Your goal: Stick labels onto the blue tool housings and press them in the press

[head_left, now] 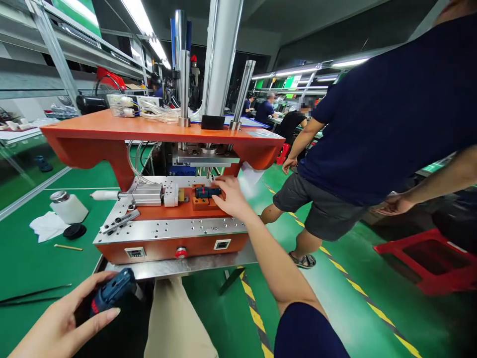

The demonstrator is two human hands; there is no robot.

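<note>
In the lower left, my left hand (63,318) grips a small dark-blue housing (116,289) with a red band, thumb on one side and fingers on the other. A similar dark-blue housing (205,192) lies in an orange fixture block (203,205) on the bed of the press (186,226). My right hand (231,196) reaches in from the right, with thumb and fingers around that housing's right end. Above it hangs the press's metal plate (208,158), apart from the hand. To the left of the fixture a pneumatic cylinder (147,194) faces the housing.
On the green bench at left are a white bottle (69,207), a tissue (48,226), a black cap (74,231), a thin stick (68,247) and tweezers (35,293). A red button (181,252) is on the press front. A person (383,114) walks close by at right.
</note>
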